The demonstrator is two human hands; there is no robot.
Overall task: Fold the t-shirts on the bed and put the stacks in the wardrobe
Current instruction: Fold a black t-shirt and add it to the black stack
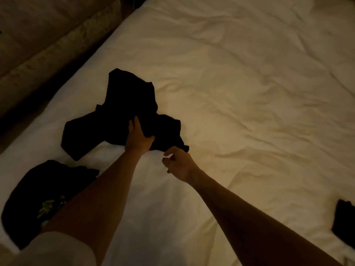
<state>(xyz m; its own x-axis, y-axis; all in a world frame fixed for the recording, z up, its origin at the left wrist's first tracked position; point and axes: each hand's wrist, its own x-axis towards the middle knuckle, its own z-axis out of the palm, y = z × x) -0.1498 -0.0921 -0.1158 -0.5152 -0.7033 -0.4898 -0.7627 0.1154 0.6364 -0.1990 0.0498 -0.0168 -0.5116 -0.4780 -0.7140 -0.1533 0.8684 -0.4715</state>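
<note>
Black t-shirt (pixel 123 110) lies crumpled near bed (pixel 249 93) left edge; left hand (pixel 138 137) grips its middle, right hand (pixel 177 163) loosely curled, holding nothing, beside the hem. Bunched grip risks dragging it into a worse tangle; dim light hides seams.

— What colours do you see? 
— Your t-shirt (pixel 123 112) is plain black on a creamy white sheet (pixel 249 93).
— And by your left arm?
— A black garment (pixel 38 198) with a green print.
</note>
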